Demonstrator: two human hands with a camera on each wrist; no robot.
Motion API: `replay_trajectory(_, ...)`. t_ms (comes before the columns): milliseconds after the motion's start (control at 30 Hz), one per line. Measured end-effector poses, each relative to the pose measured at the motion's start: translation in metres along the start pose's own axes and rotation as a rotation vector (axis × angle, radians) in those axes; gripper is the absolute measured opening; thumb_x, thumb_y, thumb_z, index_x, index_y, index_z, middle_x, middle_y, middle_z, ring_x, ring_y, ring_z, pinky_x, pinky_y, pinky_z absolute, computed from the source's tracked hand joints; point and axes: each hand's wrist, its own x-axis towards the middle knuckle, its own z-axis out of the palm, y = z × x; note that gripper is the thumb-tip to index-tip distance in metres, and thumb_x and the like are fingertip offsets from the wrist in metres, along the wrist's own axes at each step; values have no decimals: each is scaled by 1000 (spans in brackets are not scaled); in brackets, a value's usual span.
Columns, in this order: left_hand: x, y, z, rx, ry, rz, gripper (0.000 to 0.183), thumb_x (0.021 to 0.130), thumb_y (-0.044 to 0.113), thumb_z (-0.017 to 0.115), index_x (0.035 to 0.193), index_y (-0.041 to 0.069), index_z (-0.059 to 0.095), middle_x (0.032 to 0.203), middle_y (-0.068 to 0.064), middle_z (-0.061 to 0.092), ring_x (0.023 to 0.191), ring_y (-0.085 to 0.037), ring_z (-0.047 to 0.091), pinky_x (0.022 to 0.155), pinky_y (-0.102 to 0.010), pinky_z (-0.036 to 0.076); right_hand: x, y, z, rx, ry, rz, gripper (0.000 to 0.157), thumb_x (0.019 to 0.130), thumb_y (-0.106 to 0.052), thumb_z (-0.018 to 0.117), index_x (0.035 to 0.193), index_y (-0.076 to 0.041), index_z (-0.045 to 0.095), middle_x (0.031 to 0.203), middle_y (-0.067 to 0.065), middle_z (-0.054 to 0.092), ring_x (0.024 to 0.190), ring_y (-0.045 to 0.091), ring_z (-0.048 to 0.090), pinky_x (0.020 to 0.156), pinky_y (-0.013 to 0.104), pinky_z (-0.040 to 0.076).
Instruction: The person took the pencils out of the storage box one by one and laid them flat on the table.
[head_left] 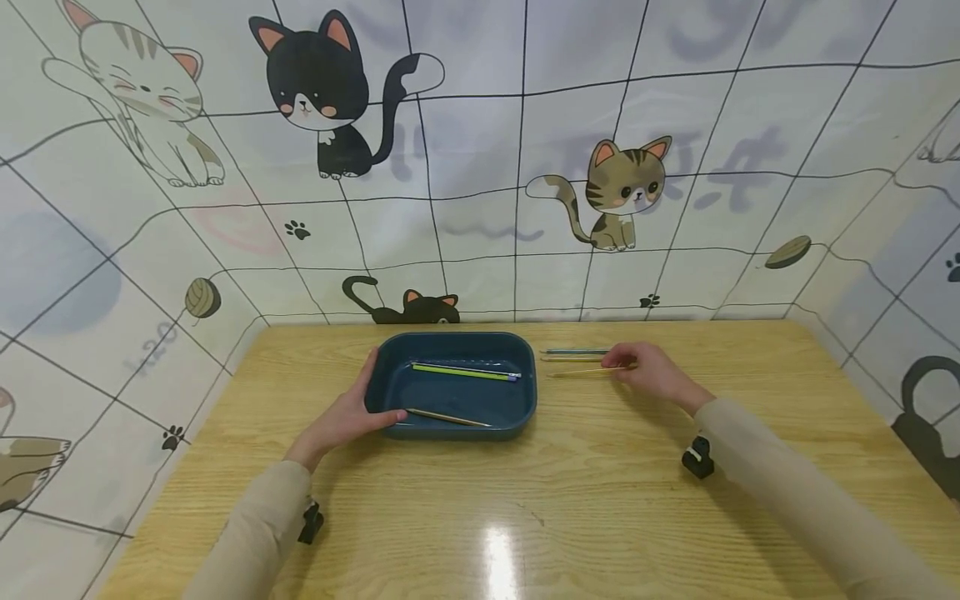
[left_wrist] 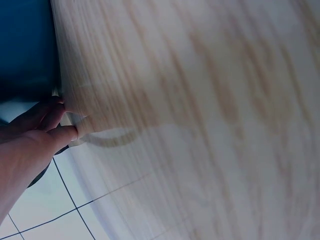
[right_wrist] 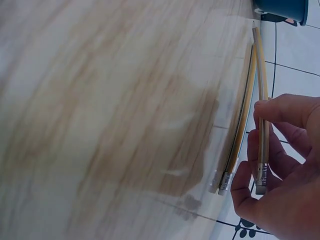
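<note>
A dark blue rectangular tray [head_left: 465,433] stands on the table, with a green pencil [head_left: 461,372] and a pale pencil close behind it. Along its front wall leans a brown pencil [head_left: 448,417]. My left hand [head_left: 348,412] grips the tray's left front corner, thumb over the rim and fingers along the outer left wall. To the tray's right, my right hand [head_left: 648,371] pinches a wood-coloured pencil [right_wrist: 261,75] near its eraser end, its tip pointing towards the tray. Just behind it lie a blue pencil [head_left: 573,351] and a yellowish pencil [head_left: 573,359], side by side.
The wooden table [head_left: 465,508] meets a cloth wall [head_left: 480,208] printed with cats and grid lines at its back edge. Small black wrist devices sit under both sleeves, one of them the right wrist device [head_left: 698,457].
</note>
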Motion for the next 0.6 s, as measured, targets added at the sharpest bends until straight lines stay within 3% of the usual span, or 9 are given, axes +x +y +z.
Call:
replay_trajectory(267, -1, 2, 0, 14, 5, 2, 115, 81, 34, 78, 156, 16, -6, 159, -19, -1, 141, -46, 10, 109, -61, 15, 5, 6, 1, -19, -4, 37, 16, 84, 9, 65, 99, 5, 67, 96, 15, 66, 91, 30, 60, 82, 44, 48)
replay_trajectory(600, -1, 1, 0, 15, 10, 1, 114, 81, 37, 77, 156, 16, -7, 159, -19, -1, 141, -45, 12, 109, -60, 17, 13, 12, 5, -95, -14, 4, 17, 81, 10, 64, 96, 3, 68, 93, 11, 67, 88, 27, 62, 81, 44, 50)
